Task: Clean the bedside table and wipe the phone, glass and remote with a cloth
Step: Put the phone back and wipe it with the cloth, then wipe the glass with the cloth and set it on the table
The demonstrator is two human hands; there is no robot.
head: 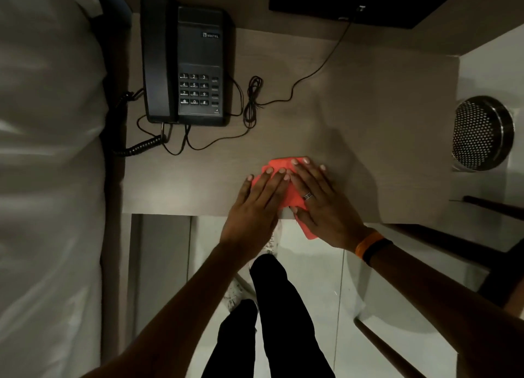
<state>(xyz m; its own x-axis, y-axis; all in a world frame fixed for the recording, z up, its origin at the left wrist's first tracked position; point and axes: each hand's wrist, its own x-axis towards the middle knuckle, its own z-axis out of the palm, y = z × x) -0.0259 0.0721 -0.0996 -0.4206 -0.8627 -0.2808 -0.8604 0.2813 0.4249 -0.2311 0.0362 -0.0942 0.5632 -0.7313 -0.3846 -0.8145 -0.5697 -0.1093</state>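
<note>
At the table's (368, 150) front edge, left hand (255, 204) and right hand (320, 202) press flat, fingers straight, on the red cloth (279, 167). Cloth overhangs; could slip off. Wiping leftward risks snagging the phone cord (252, 102).

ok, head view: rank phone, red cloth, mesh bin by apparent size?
1. phone: clearly the largest.
2-3. mesh bin and red cloth: look about alike, so not ranked. The cloth is mostly hidden under the left hand and right hand, and the bin seems to sit on the floor, farther from the camera.
</note>
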